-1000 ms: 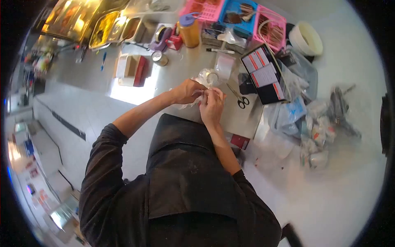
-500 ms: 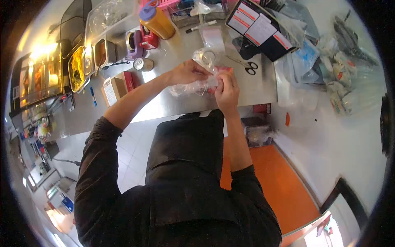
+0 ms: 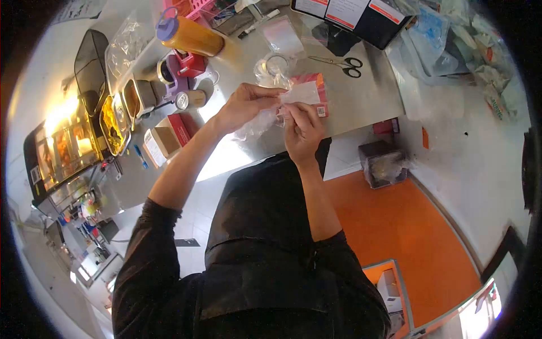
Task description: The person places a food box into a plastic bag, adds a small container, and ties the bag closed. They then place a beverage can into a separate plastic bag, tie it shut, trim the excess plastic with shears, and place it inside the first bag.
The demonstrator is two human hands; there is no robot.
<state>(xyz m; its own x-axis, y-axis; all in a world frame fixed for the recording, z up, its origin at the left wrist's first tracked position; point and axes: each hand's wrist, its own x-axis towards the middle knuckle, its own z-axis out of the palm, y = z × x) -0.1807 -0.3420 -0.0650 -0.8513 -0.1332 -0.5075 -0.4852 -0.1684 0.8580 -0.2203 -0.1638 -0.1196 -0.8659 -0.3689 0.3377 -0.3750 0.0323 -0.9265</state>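
My left hand (image 3: 245, 107) is closed in a pinch on a transparent plastic bag (image 3: 255, 127), whose crumpled part hangs below the fingers over the metal table (image 3: 361, 96). Close beside it, my right hand (image 3: 305, 129) has its fingertips pinched on the same plastic. Just behind the fingers lies a pink and orange packet (image 3: 320, 96) with a white face, partly covered by my right hand. A roll of transparent tape (image 3: 276, 65) lies beyond both hands. Scissors (image 3: 341, 65) with black handles rest to the right, apart from my hands.
Left of my arm stand an open cardboard box (image 3: 161, 141), a can (image 3: 190, 100) and a purple tape dispenser (image 3: 176, 85). Farther back are an orange bottle (image 3: 192, 35) and a marker (image 3: 258, 24). A black board with labels (image 3: 361, 20) and plastic bins (image 3: 435, 51) sit at right.
The view has shifted and turned. More of the pink packet's white face shows now behind my fingers. Both hands stay close together at the plastic.
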